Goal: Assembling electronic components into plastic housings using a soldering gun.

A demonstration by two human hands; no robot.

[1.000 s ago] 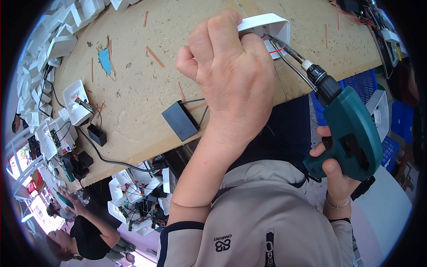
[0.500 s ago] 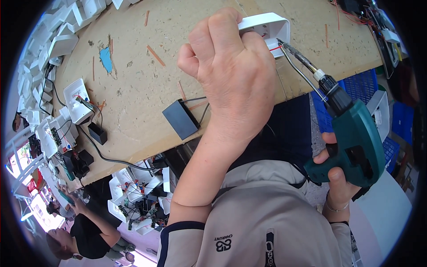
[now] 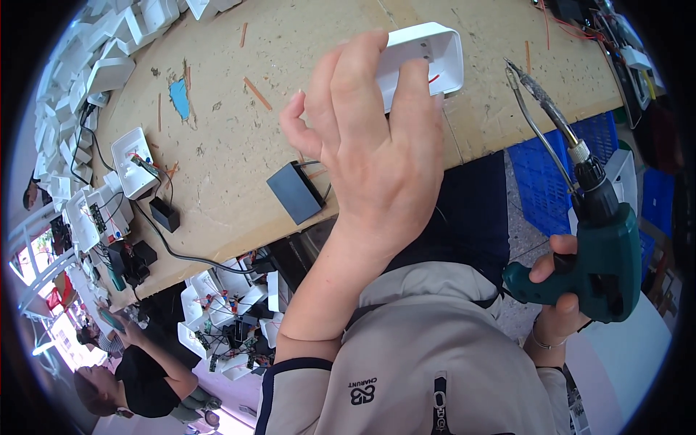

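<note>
A small white plastic case [image 3: 451, 54] with a hollow inside lies at the far middle of the table. My left hand [image 3: 380, 148] is over it, fingers bent loosely round its near left side, one finger reaching inside. A short red wire [image 3: 434, 79] shows in the case beside that fingertip; my thumb is mostly hidden. In my right hand [image 3: 557, 279] is a green soldering gun [image 3: 612, 254], gripped by its handle. Its dark tip [image 3: 540, 94] and thin metal feed tube point up and left, apart from the case. A black box [image 3: 296, 193] with a cable lies near my left wrist.
White cases [image 3: 109, 76] are heaped along the left edge. Another white case [image 3: 133, 163] holds a circuit board with wires. Blue crates [image 3: 540, 181] stand beyond the table's right edge. At lower left a person [image 3: 148, 373] holds a green tool. Electronic parts fill white cases [image 3: 217, 304] below the table edge.
My right hand has drawn the soldering gun right and down, its tip leaving the case. The fingers of my left hand have loosened and straightened, and the case has shifted slightly left.
</note>
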